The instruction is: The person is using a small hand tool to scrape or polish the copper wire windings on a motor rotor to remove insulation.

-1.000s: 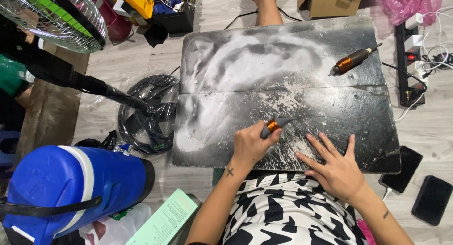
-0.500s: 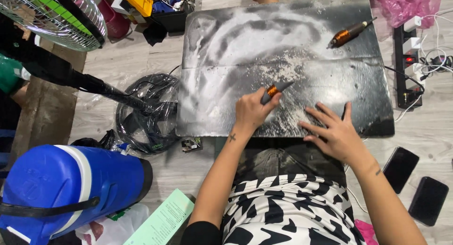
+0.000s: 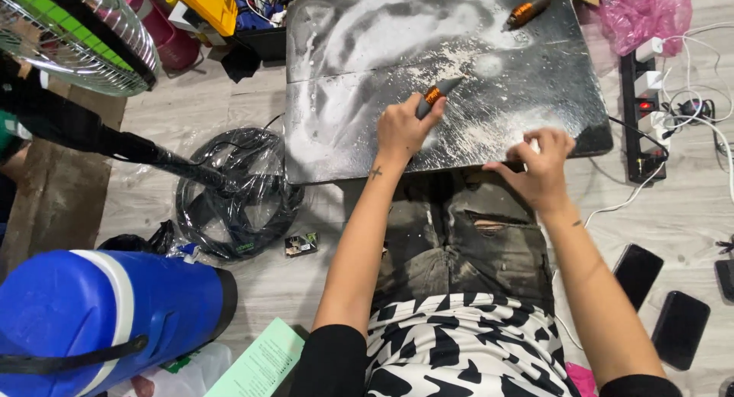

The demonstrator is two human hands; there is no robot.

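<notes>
Tool (image 3: 434,95) sits clamped in your left hand (image 3: 401,129); your right hand (image 3: 541,164) pinches the dusty desk (image 3: 344,99) edge, above grey floor (image 3: 252,290).

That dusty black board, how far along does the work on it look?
The black board is already coated in white dust. The left hand holds a grey-and-orange pen-shaped tool tip-down on it; the right hand grips the near edge. A second tool lies unused. What remains cannot be told.
</notes>
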